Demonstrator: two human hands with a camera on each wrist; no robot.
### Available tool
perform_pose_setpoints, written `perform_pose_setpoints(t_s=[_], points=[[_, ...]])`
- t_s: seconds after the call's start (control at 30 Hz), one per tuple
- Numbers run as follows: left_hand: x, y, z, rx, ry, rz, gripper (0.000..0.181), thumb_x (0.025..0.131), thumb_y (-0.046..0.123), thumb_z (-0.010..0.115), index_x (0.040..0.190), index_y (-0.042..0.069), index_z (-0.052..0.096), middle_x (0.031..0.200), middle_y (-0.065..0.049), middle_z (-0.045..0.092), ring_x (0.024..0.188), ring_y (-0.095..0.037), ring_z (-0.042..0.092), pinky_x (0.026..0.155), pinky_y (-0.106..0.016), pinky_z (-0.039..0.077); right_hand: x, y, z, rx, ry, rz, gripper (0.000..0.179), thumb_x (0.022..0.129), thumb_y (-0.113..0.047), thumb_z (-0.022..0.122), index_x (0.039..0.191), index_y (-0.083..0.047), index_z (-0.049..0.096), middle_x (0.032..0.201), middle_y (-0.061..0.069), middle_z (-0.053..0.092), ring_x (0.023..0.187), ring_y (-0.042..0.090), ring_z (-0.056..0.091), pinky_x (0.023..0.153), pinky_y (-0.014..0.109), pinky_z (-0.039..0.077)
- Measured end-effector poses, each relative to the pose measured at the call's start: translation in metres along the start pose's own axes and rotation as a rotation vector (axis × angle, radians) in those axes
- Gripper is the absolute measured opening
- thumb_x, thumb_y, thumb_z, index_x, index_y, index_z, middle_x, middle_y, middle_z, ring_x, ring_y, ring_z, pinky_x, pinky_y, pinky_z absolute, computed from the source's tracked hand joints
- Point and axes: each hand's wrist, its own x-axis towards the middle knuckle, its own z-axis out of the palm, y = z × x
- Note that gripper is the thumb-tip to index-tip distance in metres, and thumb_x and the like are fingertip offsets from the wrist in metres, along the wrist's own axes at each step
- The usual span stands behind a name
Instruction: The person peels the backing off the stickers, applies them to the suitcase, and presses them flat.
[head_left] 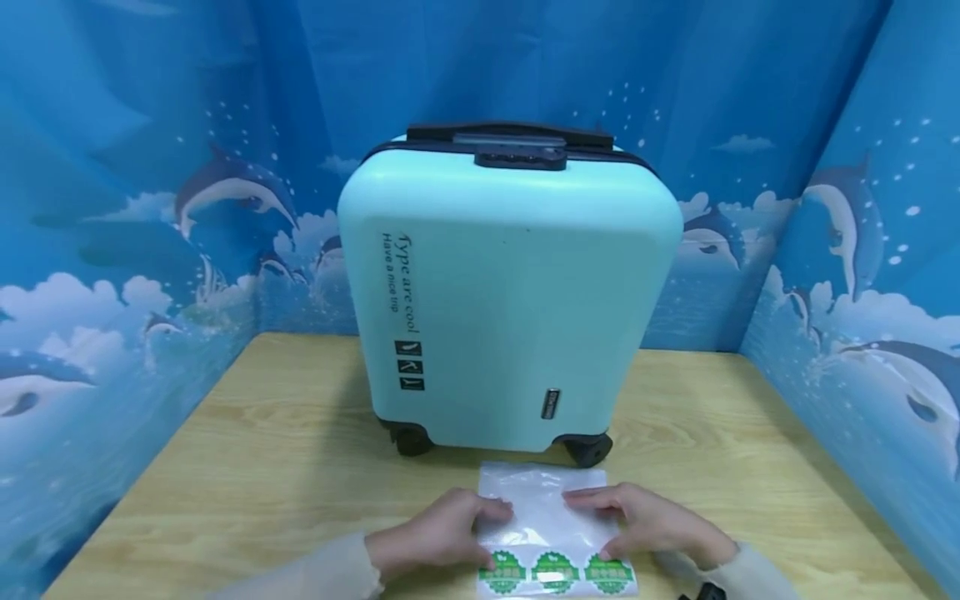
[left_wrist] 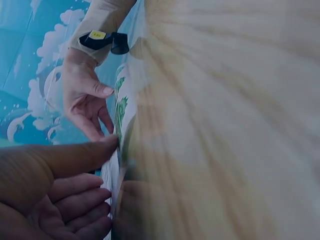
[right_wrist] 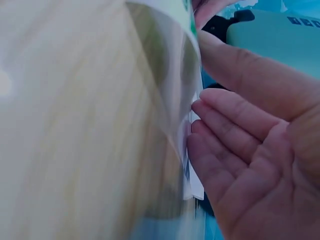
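Note:
A white, glossy plastic-covered sheet (head_left: 534,508) lies on the table, with a row of three green scalloped labels (head_left: 555,572) along its near edge. My left hand (head_left: 442,533) rests on its left side, fingers spread and thumb beside the leftmost label. On the opposite side my right hand (head_left: 651,527) touches it, with the thumb at the rightmost label. In the right wrist view, a clear film corner (right_wrist: 172,115) curls up near the extended fingers (right_wrist: 235,107). In the left wrist view the sheet shows edge-on, with the left thumb (left_wrist: 85,156) along it.
Behind the sheet a mint-green suitcase (head_left: 510,308) stands upright on black wheels, its lower front close to the sheet's far edge. The wooden table (head_left: 247,467) is bordered by blue dolphin-print curtains (head_left: 847,250). A black wrist strap (left_wrist: 102,41) sits on the right sleeve.

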Motion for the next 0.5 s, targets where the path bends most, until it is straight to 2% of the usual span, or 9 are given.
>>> perform_pose_setpoints(t_s=[0.2, 0.33, 0.5], points=[[-0.009, -0.013, -0.009, -0.131, 0.022, -0.074, 0.055, 0.064, 0.011, 0.082, 0.116, 0.017, 0.066, 0.127, -0.001, 0.060, 0.121, -0.020, 0.054, 0.104, -0.042, 0.039, 0.013, -0.002, 0.008, -0.020, -0.010, -0.022, 0.064, 0.079, -0.025, 0.073, 0.134, -0.004, 0.050, 0.140, 0.021, 0.044, 0.127, 0.006, 0.039, 0.102, 0.016, 0.034], [-0.016, -0.021, -0.018, -0.177, 0.038, -0.092, 0.054, 0.064, 0.010, 0.082, 0.116, 0.014, 0.066, 0.127, -0.004, 0.060, 0.122, -0.027, 0.052, 0.104, -0.048, 0.037, 0.024, -0.009, 0.012, -0.010, -0.007, 0.016, 0.064, 0.077, -0.024, 0.075, 0.134, -0.006, 0.051, 0.140, 0.018, 0.046, 0.127, 0.009, 0.042, 0.101, 0.017, 0.036], [-0.022, -0.029, -0.028, -0.287, 0.050, -0.115, 0.053, 0.065, 0.007, 0.080, 0.116, 0.012, 0.066, 0.127, -0.009, 0.060, 0.123, -0.033, 0.049, 0.104, -0.053, 0.035, 0.037, -0.015, 0.014, -0.023, 0.014, 0.068, 0.063, 0.075, -0.022, 0.077, 0.132, -0.009, 0.054, 0.139, 0.014, 0.048, 0.126, 0.016, 0.045, 0.101, 0.020, 0.038]])
